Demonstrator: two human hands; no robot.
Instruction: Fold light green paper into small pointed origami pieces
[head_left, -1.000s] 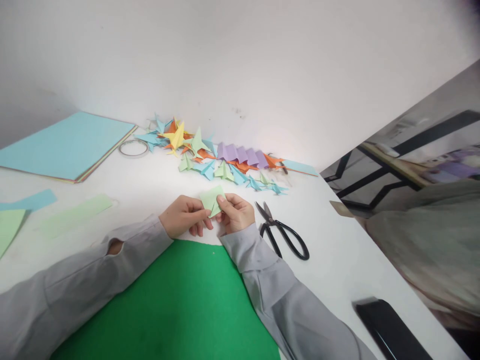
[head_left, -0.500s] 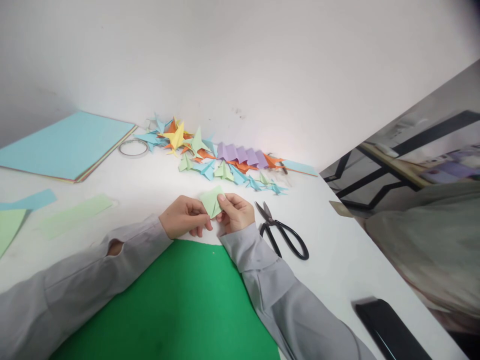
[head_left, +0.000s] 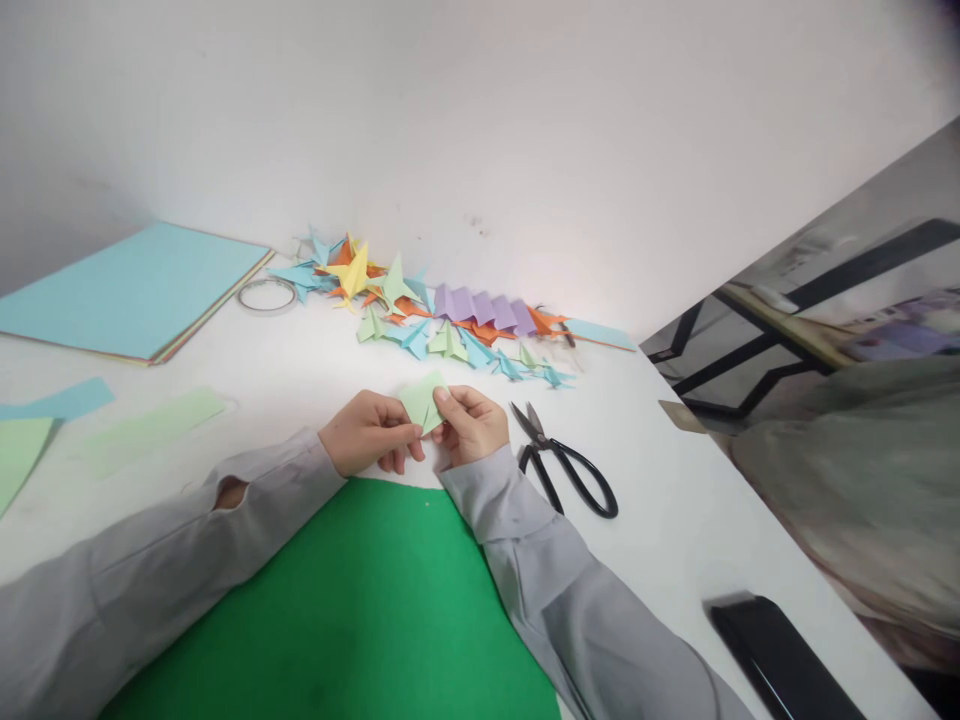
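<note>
Here, the right hand (head_left: 474,428) pinches a small light-green folded paper (head_left: 421,398) between thumb and fingers, and the left hand (head_left: 364,432) holds the same paper at its lower left edge. This paper is over the white bench (head_left: 660,520), just beyond the green sheet (head_left: 337,600). Near the right hand lie scissors (head_left: 566,462), with blades slightly parted.

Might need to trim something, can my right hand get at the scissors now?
Probably yes: the scissors lie beside your right hand with nothing between, though your sleeve partly hides them and that hand pinches pale green paper it may need to release.
</note>
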